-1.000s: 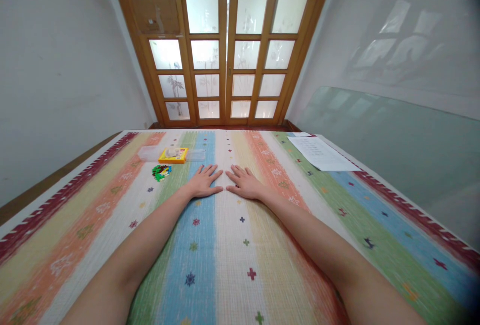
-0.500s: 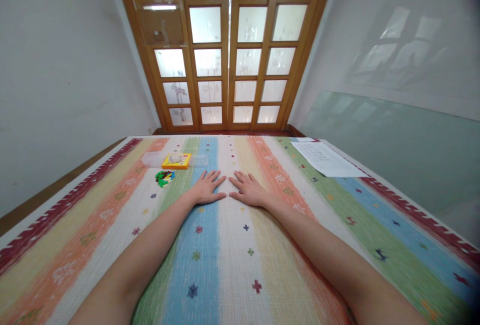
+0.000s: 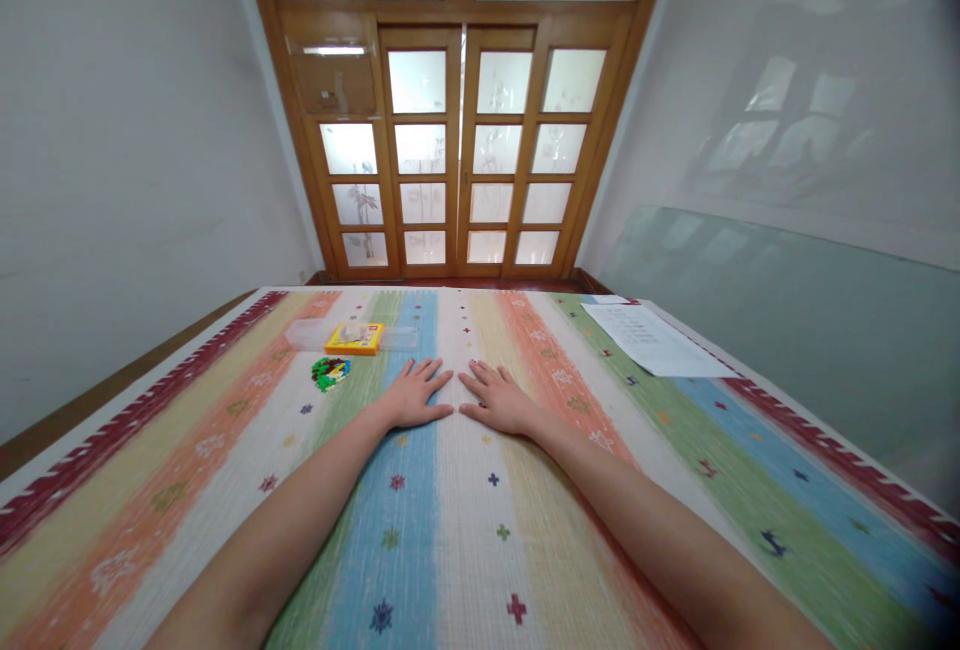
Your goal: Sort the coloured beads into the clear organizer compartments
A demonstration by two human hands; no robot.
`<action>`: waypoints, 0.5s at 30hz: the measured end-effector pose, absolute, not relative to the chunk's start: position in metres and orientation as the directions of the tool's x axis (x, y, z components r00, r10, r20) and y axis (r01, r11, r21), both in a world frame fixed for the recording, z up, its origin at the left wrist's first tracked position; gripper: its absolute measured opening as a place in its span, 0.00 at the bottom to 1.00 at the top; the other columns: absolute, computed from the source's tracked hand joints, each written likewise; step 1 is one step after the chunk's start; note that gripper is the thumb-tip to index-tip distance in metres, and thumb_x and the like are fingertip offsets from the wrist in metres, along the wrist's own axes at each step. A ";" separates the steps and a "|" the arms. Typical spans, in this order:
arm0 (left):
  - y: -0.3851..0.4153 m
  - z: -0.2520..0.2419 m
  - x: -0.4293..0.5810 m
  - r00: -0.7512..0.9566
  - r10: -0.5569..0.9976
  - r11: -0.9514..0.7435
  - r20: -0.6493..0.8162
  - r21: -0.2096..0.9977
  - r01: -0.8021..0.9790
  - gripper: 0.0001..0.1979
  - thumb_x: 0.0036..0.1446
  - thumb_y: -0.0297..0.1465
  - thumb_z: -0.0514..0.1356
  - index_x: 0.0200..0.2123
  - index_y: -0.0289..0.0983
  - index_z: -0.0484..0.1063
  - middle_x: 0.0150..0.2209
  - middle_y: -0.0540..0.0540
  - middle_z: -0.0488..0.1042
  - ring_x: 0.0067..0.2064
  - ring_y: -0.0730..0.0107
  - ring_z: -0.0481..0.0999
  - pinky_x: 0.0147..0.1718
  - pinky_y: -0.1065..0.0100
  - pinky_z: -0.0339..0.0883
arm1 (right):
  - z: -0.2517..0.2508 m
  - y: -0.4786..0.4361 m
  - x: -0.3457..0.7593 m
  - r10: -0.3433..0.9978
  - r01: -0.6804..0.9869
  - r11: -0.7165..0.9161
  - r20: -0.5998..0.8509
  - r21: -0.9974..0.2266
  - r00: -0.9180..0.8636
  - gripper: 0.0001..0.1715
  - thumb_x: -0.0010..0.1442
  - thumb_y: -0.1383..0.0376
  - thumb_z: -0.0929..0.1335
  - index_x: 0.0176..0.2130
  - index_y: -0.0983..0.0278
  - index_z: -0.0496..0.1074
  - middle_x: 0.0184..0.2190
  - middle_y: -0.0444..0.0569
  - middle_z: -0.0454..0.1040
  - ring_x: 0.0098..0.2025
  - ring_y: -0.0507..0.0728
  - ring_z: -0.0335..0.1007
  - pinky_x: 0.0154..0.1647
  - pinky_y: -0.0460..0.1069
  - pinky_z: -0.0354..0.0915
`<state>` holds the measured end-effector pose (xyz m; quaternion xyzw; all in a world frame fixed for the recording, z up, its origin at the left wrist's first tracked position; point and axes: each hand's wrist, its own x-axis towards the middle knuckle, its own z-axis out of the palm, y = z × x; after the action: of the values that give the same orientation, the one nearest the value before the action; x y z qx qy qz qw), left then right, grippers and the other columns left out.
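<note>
My left hand [image 3: 414,394] lies flat on the striped tablecloth [image 3: 465,530], fingers spread, over the blue stripe. My right hand [image 3: 501,398] rests flat beside it, fingers apart, on the white and yellow stripes. A narrow gap separates the two hands, and neither holds anything. Nearest to my left hand, on its left, is a small pile of green, brown, yellow, blue and white toy bricks [image 3: 328,374]. Just behind the pile sits a yellow box [image 3: 355,338], with clear plastic containers [image 3: 309,333] around it.
Printed paper sheets [image 3: 651,338] lie at the table's far right. A pale glass-like panel [image 3: 787,280] leans along the right wall. Beyond the table's far edge stand wooden doors [image 3: 461,170] with frosted panes.
The head view has tilted up slightly, so the table and hands sit lower in the picture. Both hands stay flat in the same places on the cloth.
</note>
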<state>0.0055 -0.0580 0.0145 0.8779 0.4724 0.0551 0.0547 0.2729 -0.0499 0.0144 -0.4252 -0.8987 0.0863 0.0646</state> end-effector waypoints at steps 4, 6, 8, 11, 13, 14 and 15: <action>-0.058 0.014 0.006 0.549 0.835 -0.548 0.036 0.151 0.823 0.43 0.65 0.61 0.48 0.76 0.47 0.52 0.78 0.41 0.45 0.78 0.47 0.45 0.73 0.42 0.36 | 0.014 -0.050 0.273 0.774 0.753 0.625 0.039 -0.205 -0.631 0.47 0.70 0.37 0.58 0.76 0.56 0.52 0.78 0.57 0.44 0.79 0.69 0.37 0.76 0.69 0.37; -0.058 0.013 0.006 0.550 0.835 -0.547 0.025 0.153 0.823 0.44 0.65 0.62 0.48 0.76 0.47 0.51 0.78 0.40 0.43 0.78 0.47 0.43 0.73 0.41 0.35 | 0.014 -0.050 0.273 0.773 0.753 0.627 0.036 -0.201 -0.634 0.47 0.70 0.36 0.58 0.76 0.56 0.52 0.78 0.57 0.43 0.79 0.69 0.37 0.76 0.69 0.36; -0.057 0.012 0.006 0.552 0.833 -0.548 0.018 0.154 0.822 0.45 0.64 0.63 0.49 0.77 0.47 0.50 0.78 0.40 0.42 0.78 0.46 0.42 0.73 0.39 0.34 | 0.014 -0.050 0.273 0.769 0.750 0.632 0.032 -0.195 -0.639 0.48 0.70 0.35 0.57 0.77 0.56 0.51 0.78 0.57 0.43 0.79 0.68 0.36 0.76 0.69 0.36; -0.057 0.010 0.006 0.552 0.834 -0.548 0.017 0.150 0.823 0.47 0.63 0.64 0.49 0.77 0.48 0.48 0.78 0.40 0.41 0.78 0.43 0.40 0.72 0.36 0.32 | 0.014 -0.050 0.273 0.762 0.745 0.639 0.025 -0.189 -0.647 0.51 0.69 0.33 0.56 0.77 0.57 0.48 0.78 0.58 0.41 0.79 0.69 0.34 0.76 0.70 0.34; -0.057 0.009 0.007 0.549 0.836 -0.546 0.021 0.147 0.825 0.47 0.63 0.65 0.49 0.77 0.49 0.48 0.78 0.40 0.41 0.78 0.42 0.40 0.72 0.35 0.31 | 0.014 -0.050 0.273 0.758 0.742 0.642 0.020 -0.192 -0.651 0.51 0.69 0.33 0.56 0.77 0.57 0.47 0.78 0.58 0.41 0.79 0.70 0.34 0.76 0.70 0.34; -0.057 0.009 0.007 0.547 0.837 -0.544 0.023 0.146 0.826 0.47 0.63 0.65 0.48 0.77 0.49 0.48 0.78 0.40 0.40 0.78 0.42 0.41 0.72 0.34 0.31 | 0.014 -0.050 0.273 0.758 0.741 0.643 0.019 -0.194 -0.652 0.51 0.69 0.33 0.56 0.77 0.56 0.47 0.78 0.58 0.41 0.79 0.70 0.34 0.76 0.70 0.34; -0.057 0.009 0.008 0.545 0.838 -0.543 0.025 0.146 0.827 0.47 0.63 0.65 0.48 0.77 0.49 0.48 0.78 0.39 0.40 0.78 0.41 0.41 0.71 0.34 0.31 | 0.015 -0.050 0.273 0.758 0.741 0.642 0.019 -0.195 -0.652 0.51 0.69 0.33 0.56 0.77 0.56 0.47 0.78 0.58 0.40 0.79 0.70 0.34 0.76 0.71 0.34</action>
<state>0.0078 -0.0574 0.0086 0.8771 0.4746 0.0457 0.0583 0.2726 -0.0500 0.0145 -0.4144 -0.9048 0.0854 0.0493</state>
